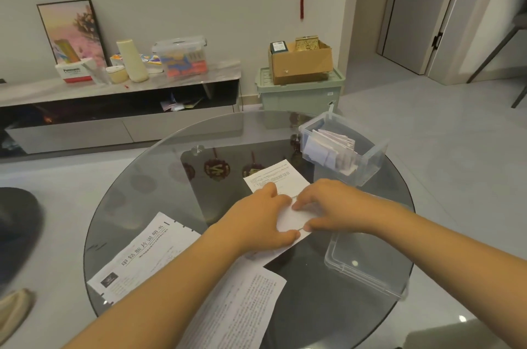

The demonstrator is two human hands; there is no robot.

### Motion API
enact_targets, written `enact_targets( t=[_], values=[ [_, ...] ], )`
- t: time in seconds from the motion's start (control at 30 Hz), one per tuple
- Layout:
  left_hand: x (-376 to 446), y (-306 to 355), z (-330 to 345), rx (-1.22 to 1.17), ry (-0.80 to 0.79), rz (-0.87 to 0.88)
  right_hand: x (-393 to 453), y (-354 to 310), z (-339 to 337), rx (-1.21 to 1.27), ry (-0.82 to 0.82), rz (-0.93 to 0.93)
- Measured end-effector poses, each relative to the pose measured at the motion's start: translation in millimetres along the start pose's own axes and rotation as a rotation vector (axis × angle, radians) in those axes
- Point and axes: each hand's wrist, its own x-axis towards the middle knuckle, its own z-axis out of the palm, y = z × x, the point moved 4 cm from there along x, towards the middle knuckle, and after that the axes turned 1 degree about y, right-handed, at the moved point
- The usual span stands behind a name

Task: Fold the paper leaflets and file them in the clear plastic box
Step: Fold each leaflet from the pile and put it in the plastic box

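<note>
A white printed leaflet [275, 174] lies on the round glass table [142, 191], its near part doubled over into a fold. My left hand [256, 220] and my right hand [336, 209] pinch the folded part from either side, thumbs and fingertips on the paper. The clear plastic box [368, 160] stands open at the far right of the table and holds several folded leaflets [330, 149]. Its clear lid [368, 263] lies flat near the right edge. Two more flat leaflets lie close to me, one on the left [137, 257] and one under my left forearm [242, 306].
A low TV cabinet [119, 86] with a framed picture, boxes and a plastic container runs along the far wall. A green storage bin [299, 94] with a cardboard box on top stands behind the table. A dark seat [17, 229] is at the left.
</note>
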Motion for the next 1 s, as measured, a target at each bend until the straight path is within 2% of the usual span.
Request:
enact_targets(
  t=[0.13,0.37,0.47,0.67,0.77,0.87,1.0],
  values=[
    [-1,5,1,0.024,-0.019,0.019,5,-11,-2,-0.057,0.040,-0.042],
    [-12,-3,-6,-0.065,0.026,0.048,4,-14,-13,0.013,0.032,-0.017],
    [-18,-12,-10,-0.210,0.104,-0.020,3,-13,-16,0.069,0.046,0.017],
    [-31,-32,-14,-0.510,0.231,-0.191,7,-13,-16,0.444,0.058,0.091],
    [-32,-40,-15,-0.543,0.291,-0.268,10,-14,-13,0.517,0.047,0.143],
    [-29,-50,-11,-0.572,0.319,-0.357,13,-19,-3,0.489,0.041,0.159],
    [-24,-53,-9,-0.435,0.316,-0.356,21,-25,9,0.441,0.161,0.205]
  ],
)
